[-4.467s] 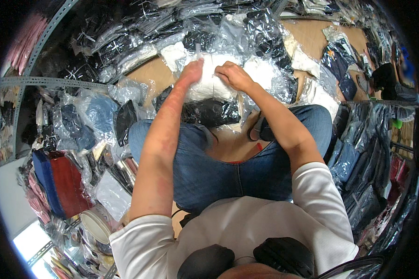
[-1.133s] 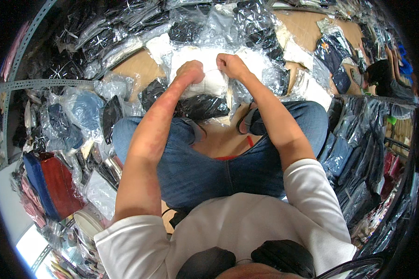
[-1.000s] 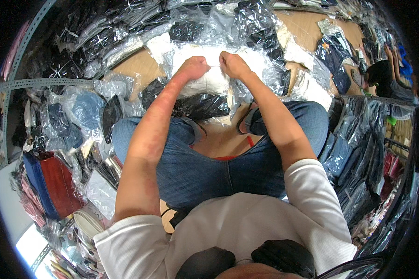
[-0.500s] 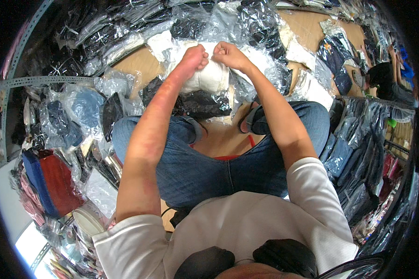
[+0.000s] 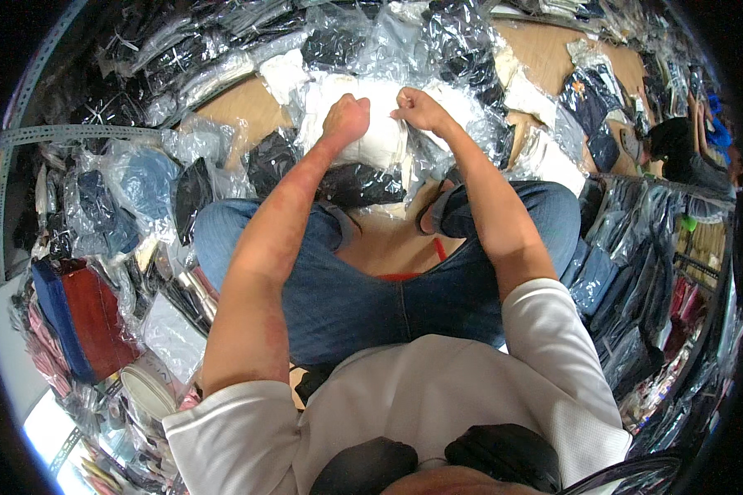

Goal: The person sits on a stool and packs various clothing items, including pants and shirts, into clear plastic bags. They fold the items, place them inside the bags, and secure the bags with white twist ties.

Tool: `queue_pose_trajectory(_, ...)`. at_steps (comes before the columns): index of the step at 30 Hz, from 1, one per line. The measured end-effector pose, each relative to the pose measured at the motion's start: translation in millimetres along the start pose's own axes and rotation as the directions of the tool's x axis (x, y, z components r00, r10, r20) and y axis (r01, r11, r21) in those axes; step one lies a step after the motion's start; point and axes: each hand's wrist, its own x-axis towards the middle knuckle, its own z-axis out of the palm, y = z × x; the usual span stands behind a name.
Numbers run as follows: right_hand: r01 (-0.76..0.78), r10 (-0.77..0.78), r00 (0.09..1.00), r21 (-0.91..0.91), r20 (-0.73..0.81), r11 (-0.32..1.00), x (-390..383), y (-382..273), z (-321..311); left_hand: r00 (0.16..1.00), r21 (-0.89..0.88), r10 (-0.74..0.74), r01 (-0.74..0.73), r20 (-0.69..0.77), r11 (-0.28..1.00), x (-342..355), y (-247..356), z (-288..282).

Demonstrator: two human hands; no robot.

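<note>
A folded white garment [image 5: 378, 147] lies in front of me, on top of a dark plastic-wrapped bundle [image 5: 360, 190]. My left hand [image 5: 347, 120] is closed over the garment's left part, its fingers curled inward. To the right, my right hand [image 5: 422, 110] is closed in a pinch above the garment's far right part. A small gap separates the two hands. Whatever sits between the fingers of either hand is too small or hidden to make out. Clear plastic [image 5: 421, 157] shows along the garment's right side.
Stacks of bagged clothes surround me, with dark bags [image 5: 462, 49] at the back and bagged jeans [image 5: 607, 256] at right. On the left are a red and blue folded stack [image 5: 91, 322], a pale round container [image 5: 147, 390] and a metal shelf rail [image 5: 82, 134]. Another person [image 5: 692, 140] sits far right.
My hands have drawn slightly farther apart and a little nearer to me. The right hand has shifted right, and more of the white garment shows between them.
</note>
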Motion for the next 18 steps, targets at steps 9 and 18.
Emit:
queue_pose_trajectory(9,0.22,-0.22,0.975,-0.003,-0.015,0.975,-0.1,-62.1,-4.9,0.976,-0.135,0.07,-0.099,-0.204,0.986,4.8,46.8,-62.6)
queue_pose_trajectory(18,0.102,-0.123,0.987,-0.196,-0.102,0.975,-1.5,-41.4,-13.7,0.984,-0.361,0.17,-0.142,0.049,0.922,12.2,35.6,-37.3)
